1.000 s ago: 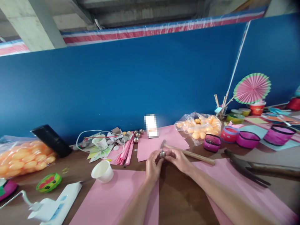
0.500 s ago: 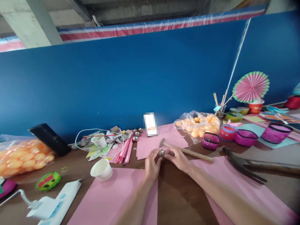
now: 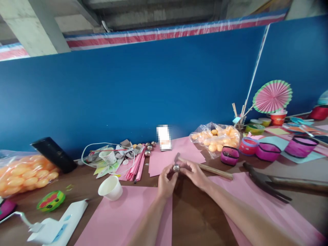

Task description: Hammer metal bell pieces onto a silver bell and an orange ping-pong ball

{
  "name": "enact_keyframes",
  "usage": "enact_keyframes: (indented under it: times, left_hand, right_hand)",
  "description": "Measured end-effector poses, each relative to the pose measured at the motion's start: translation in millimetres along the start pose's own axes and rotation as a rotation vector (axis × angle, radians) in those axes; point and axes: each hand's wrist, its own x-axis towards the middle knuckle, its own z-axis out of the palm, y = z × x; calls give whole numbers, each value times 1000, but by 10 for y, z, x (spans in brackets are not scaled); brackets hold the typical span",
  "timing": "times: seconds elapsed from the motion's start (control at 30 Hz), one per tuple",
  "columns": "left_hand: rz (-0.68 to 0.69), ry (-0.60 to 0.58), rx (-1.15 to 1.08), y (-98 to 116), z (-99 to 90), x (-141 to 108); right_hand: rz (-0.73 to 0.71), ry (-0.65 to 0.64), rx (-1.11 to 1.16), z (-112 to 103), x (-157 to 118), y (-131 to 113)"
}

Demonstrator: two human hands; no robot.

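A small shiny metal ball [image 3: 176,167] is held near the middle of the table. My left hand [image 3: 166,181] pinches it from the left between thumb and fingers. From the right, the fingertips of my right hand [image 3: 194,173] are drawn together at the ball's side. Just behind my hands lies a small hammer [image 3: 215,171], its wooden handle pointing right. Pink paper [image 3: 133,208] lies under my left forearm, with a white paper cup [image 3: 110,188] on its upper left part. Several more metal balls [image 3: 148,147] rest behind, to the left.
A claw hammer [image 3: 266,181] lies on pink paper at the right. Bags of orange balls sit at the far left [image 3: 25,172] and back [image 3: 217,136]. Purple containers [image 3: 268,151] stand at the right. A power strip [image 3: 69,218] is front left; the blue partition [image 3: 159,85] rises behind.
The view has shifted very slightly. Both hands stay around the metal ball, with little visible movement.
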Motion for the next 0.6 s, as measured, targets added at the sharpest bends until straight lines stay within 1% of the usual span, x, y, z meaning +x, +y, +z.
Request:
enact_keyframes:
  times: [0.17, 0.27, 0.33, 0.4, 0.47, 0.53, 0.6]
  left_hand:
    - [-105, -32, -213, 22, 15, 7]
    - [-143, -4, -299, 32, 26, 5]
    - [-179, 27, -355, 38, 29, 5]
    - [-237, 70, -443, 43, 22, 11]
    - [-302, 130, -558, 43, 4, 27]
    - [-347, 189, -677, 38, -28, 50]
    - [-370, 237, -771, 27, -66, 74]
  right_hand:
    - [-82, 39, -75, 28, -17, -10]
    - [-112, 11, -100, 51, -34, -44]
    - [-151, 11, -196, 40, -42, -76]
    - [-200, 67, -407, -7, -46, -96]
    - [-213, 147, -700, -86, -45, -86]
    - [-166, 188, -999, -178, -42, -37]
    - [-97, 166, -1199, -253, -34, 39]
